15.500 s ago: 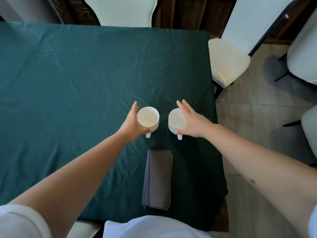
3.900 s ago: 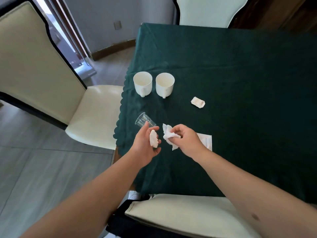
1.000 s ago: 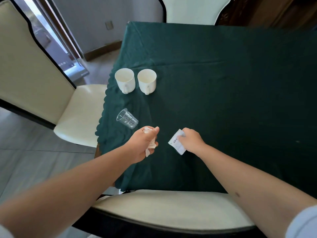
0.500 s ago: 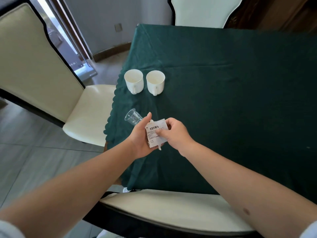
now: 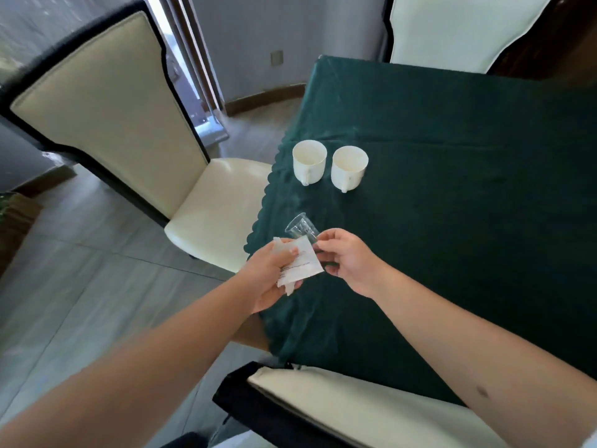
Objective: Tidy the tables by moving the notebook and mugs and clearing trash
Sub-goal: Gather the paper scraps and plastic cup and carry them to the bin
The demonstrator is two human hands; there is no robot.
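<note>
Two white mugs, one to the left (image 5: 309, 164) and one to the right (image 5: 349, 168), stand side by side near the left edge of the green-clothed table (image 5: 452, 189), handles toward me. A clear plastic cup (image 5: 301, 228) lies tipped on the cloth below them. My left hand (image 5: 269, 276) is closed on a printed paper slip (image 5: 302, 263) with crumpled white tissue behind it. Just right of the slip is my right hand (image 5: 344, 258), fingers loosely apart and fingertips at the cup's base. No notebook is in view.
A cream chair (image 5: 129, 124) with a dark frame stands left of the table, its seat beside the cloth's scalloped edge. Another cream chair (image 5: 355, 405) is pushed in at the near side, and a third chair back (image 5: 452, 24) stands at the far end. Grey tiled floor lies at the left.
My right hand has let go of the printed slip, which is now in my left hand alone, and moved up to the clear cup. The view has shifted left.
</note>
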